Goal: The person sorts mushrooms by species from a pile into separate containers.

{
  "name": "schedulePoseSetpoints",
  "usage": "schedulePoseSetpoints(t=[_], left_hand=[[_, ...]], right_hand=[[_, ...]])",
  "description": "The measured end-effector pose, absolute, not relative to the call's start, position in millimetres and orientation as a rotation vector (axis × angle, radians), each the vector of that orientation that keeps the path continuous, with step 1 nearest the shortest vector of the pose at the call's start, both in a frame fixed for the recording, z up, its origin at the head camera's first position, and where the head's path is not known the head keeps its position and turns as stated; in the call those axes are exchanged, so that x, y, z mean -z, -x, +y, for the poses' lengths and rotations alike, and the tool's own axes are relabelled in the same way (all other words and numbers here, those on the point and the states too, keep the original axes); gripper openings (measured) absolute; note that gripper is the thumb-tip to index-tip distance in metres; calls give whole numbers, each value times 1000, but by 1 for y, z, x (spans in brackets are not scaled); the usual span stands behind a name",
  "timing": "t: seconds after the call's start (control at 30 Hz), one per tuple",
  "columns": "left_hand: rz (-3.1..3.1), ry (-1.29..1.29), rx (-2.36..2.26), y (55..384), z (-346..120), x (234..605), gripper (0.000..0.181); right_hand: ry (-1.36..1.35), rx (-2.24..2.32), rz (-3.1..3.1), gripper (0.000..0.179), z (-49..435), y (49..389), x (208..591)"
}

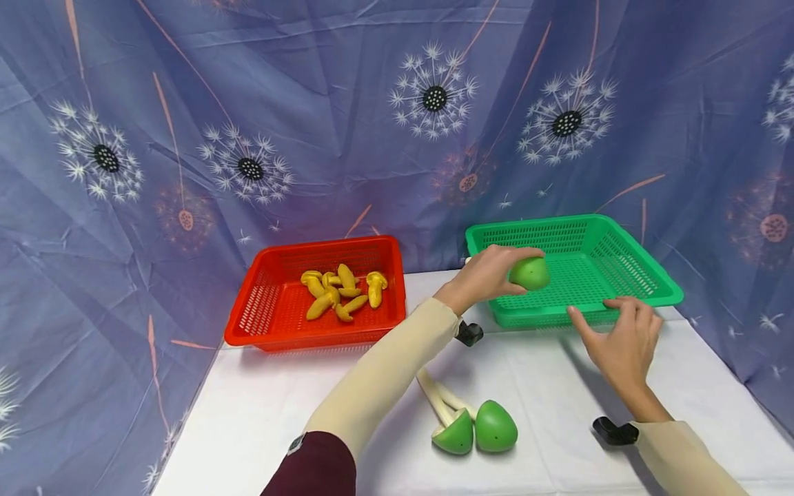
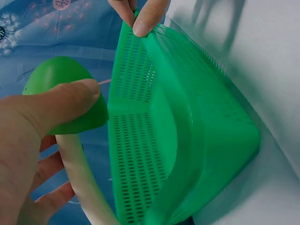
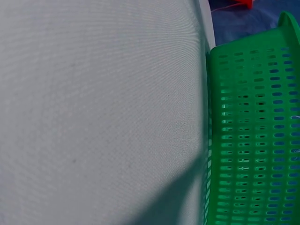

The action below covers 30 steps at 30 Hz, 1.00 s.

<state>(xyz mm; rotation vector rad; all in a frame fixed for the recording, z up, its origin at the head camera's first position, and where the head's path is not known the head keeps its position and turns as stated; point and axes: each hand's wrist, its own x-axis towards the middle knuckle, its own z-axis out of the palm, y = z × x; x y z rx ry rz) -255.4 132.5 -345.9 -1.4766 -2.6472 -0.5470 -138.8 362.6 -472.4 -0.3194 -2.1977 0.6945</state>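
My left hand (image 1: 484, 274) holds a toy mushroom with a green cap (image 1: 531, 273) over the near left part of the green basket (image 1: 558, 313). In the left wrist view, the thumb lies across the green cap (image 2: 56, 72) and the pale curved stem (image 2: 82, 176) hangs down beside the fingers. At the basket's near rim, my right hand (image 1: 626, 344) grips the edge, its thumb and finger showing on the rim in the left wrist view. The right wrist view catches only the basket's slotted side wall (image 3: 253, 136), with that hand out of sight.
Two more green-capped mushrooms (image 1: 495, 427) with pale stems lie on the white tabletop (image 1: 248, 413) near the front. A red basket (image 1: 329, 339) at the left holds several yellow mushrooms (image 1: 346, 277). Behind both baskets hangs a blue dandelion-patterned cloth (image 1: 347, 103).
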Motion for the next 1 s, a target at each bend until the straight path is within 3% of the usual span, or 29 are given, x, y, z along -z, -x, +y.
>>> schedulePoseSetpoints(t=[0.23, 0.73, 1.0], left_hand=[[-2679, 1459, 693, 267, 162, 363, 72], [-2710, 1420, 469, 274, 179, 373, 77], [-2624, 1364, 434, 277, 177, 377, 113]], right_hand=[[315, -695, -2200, 63, 361, 139, 475], [307, -675, -2203, 63, 361, 141, 474], [311, -662, -2211, 63, 364, 139, 473]])
